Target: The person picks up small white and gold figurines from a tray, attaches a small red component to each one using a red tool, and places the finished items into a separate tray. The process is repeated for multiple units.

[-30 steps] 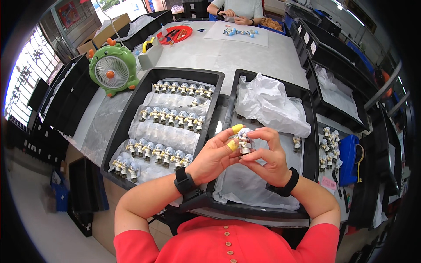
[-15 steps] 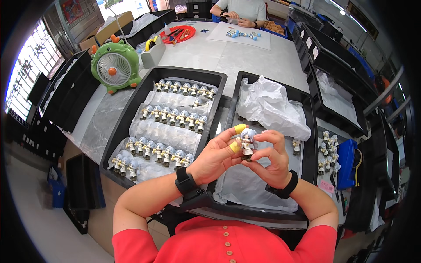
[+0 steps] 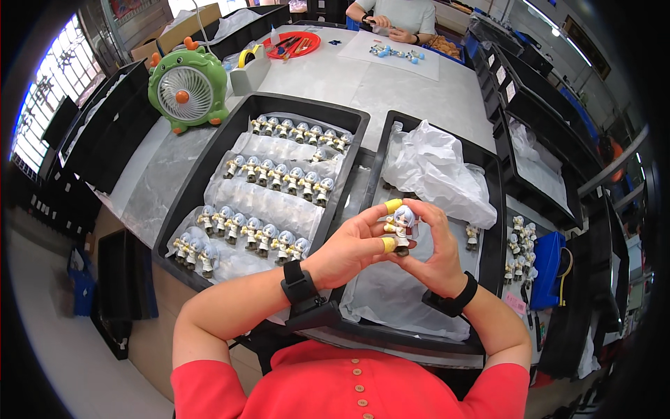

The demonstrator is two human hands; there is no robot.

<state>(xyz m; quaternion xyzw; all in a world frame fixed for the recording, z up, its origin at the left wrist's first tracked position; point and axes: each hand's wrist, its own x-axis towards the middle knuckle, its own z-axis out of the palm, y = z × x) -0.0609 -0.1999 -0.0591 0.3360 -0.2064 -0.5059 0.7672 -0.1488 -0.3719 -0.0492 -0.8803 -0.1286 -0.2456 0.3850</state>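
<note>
Between my two hands is a small figurine with pale blue-grey hair and white clothes, upright and facing me. My left hand, with yellow covers on thumb and index finger, grips it from the left. My right hand closes on it from the right, fingers curled round its top and thumb near its feet. Below them lies a black tray lined with white sheet, with crumpled wrapping at its far end and one figurine at its right side.
On the left, a second black tray holds rows of similar figurines on padded sheets. More figurines stand right of my tray, beside a blue container. A green fan and red plate are farther off. Across the table a person handles small parts.
The figurine has turned slightly and moved a little right in my hands. My right fingers have shifted from its side to over its top. The whole view has tilted slightly.
</note>
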